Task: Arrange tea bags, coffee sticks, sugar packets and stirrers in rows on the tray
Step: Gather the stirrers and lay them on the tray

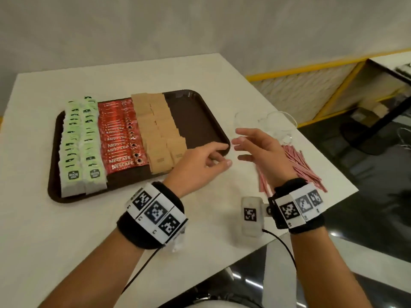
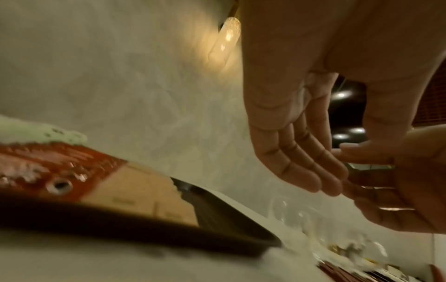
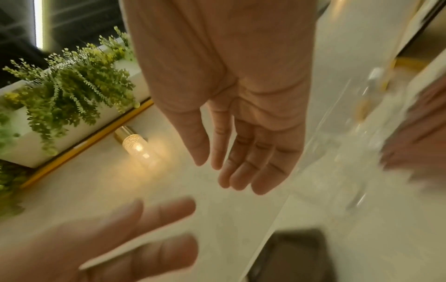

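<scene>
A dark brown tray (image 1: 200, 114) lies flat on the white surface (image 1: 44, 241). On it, two rows of green-and-white tea bags (image 1: 80, 147) fill the left side. Next to them lies a row of red coffee sticks (image 1: 117, 134), then two rows of tan sugar packets (image 1: 155, 132); the right strip is bare. Pink stirrers (image 1: 300, 165) lie in a loose heap off the tray, to its right.
</scene>
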